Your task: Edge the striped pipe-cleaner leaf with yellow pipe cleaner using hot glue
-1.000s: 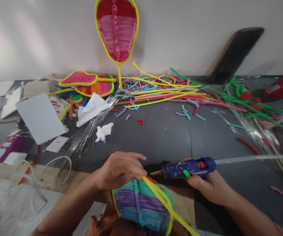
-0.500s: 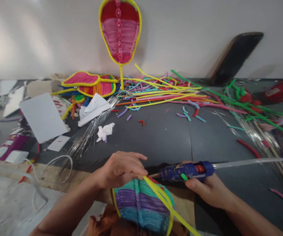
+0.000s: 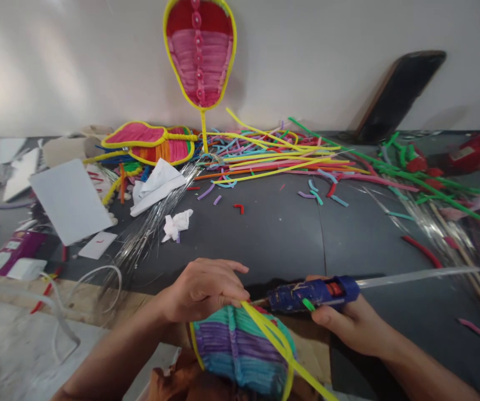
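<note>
My left hand [image 3: 210,289] pinches a yellow pipe cleaner [image 3: 277,341] at the top edge of a panel [image 3: 240,351] covered in rows of teal, purple and blue pipe cleaners. Yellow edging runs down both sides of that panel, which is close to my body. In my right hand [image 3: 348,323] is a blue hot glue gun [image 3: 313,294], its nozzle pointing left, close by my left fingertips. A long clear glue stick [image 3: 417,277] sticks out from the gun's back end. The nozzle's very tip is partly hidden near the panel's edge.
A pink and red paddle-shaped piece [image 3: 200,61] stands against the wall, with similar pieces [image 3: 135,133] lying left of it. Loose pipe cleaners [image 3: 282,161] spread across the back. A phone [image 3: 401,97] leans at right; wires [image 3: 148,223], white card [image 3: 70,201] and a cable [image 3: 98,267] lie left.
The glue gun has shifted very slightly left along the panel's top edge. My left hand keeps its pinch in nearly the same spot; the view has moved a little.
</note>
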Demonstrator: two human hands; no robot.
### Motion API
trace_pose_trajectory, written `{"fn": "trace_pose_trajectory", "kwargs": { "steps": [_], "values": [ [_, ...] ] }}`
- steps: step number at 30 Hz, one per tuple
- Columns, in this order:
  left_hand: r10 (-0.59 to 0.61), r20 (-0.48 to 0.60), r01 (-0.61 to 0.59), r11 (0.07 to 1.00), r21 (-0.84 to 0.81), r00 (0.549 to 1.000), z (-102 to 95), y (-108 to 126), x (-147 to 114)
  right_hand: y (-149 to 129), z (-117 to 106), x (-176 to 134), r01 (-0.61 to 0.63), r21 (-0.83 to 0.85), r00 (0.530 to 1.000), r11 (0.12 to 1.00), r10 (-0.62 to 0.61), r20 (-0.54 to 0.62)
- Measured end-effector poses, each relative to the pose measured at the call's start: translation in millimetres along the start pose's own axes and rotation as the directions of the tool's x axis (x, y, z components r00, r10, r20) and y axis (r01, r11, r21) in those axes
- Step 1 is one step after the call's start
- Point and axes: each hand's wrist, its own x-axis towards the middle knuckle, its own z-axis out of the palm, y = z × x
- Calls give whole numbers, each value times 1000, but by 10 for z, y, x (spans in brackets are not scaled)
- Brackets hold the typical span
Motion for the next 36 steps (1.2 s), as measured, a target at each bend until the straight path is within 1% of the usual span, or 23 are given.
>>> {"fn": "trace_pose_trajectory", "kwargs": {
  "steps": [7, 9, 13, 20, 26, 36],
  "values": [
    [18, 19, -19, 1000, 4, 1000, -13, 14, 21, -32, -47, 47, 44, -12, 997, 999, -43, 62],
    [20, 23, -21, 1000, 4, 1000, -16, 18, 27, -36, -61, 44, 31, 11, 998, 999, -32, 58],
    [27, 32, -27, 1000, 13, 999, -16, 17, 31, -31, -69, 25, -8, 55, 1000, 998, 8, 6],
    [19, 33, -20, 1000, 13, 999, -11, 16, 29, -30, -53, 53, 13, 88, 998, 996, -18, 61],
    [19, 47, -19, 1000, 9, 999, -17, 26, 38, -80, -45, 58, 35, 13, 997, 999, -36, 74],
    [30, 36, -31, 999, 15, 999, -10, 28, 23, -97, -34, 42, 61, -105, 997, 993, -56, 47]
  ]
}}
